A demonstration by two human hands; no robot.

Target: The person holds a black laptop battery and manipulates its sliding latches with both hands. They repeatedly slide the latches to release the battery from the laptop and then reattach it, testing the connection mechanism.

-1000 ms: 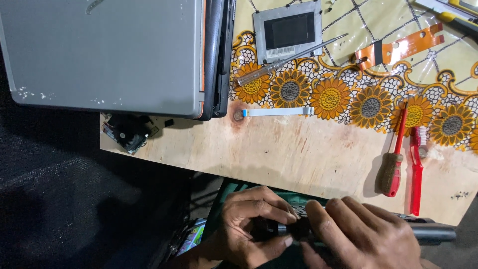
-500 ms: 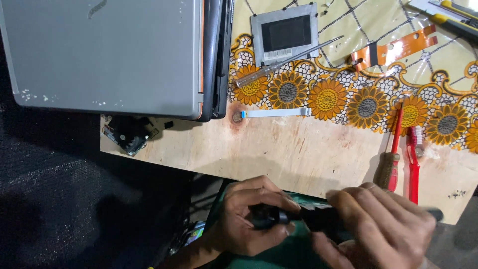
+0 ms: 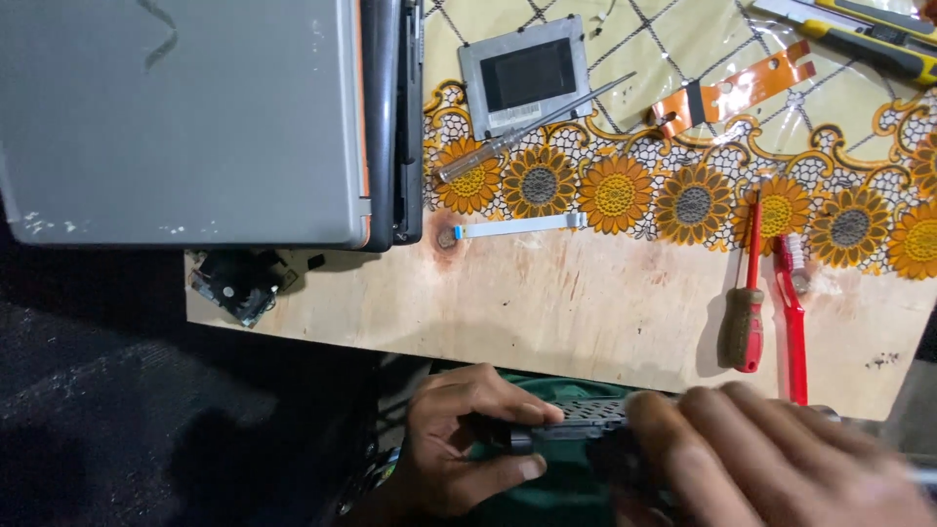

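Both hands below table edge. Left hand (image 3: pixel 459 444) clamped on one end of black perforated part (image 3: pixel 576 422); right hand (image 3: pixel 761 459) blurred, covers other end, grip can't tell. On wooden board (image 3: pixel 586 303): grey laptop (image 3: pixel 185 117), red-handled screwdriver (image 3: pixel 747 293), red brush (image 3: pixel 793 312), white ribbon cable (image 3: pixel 517 226), well apart from hands.

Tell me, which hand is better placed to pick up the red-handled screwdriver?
The right hand, probably: it lies just below the red-handled screwdriver, while the left hand grips the dark slotted part farther away.
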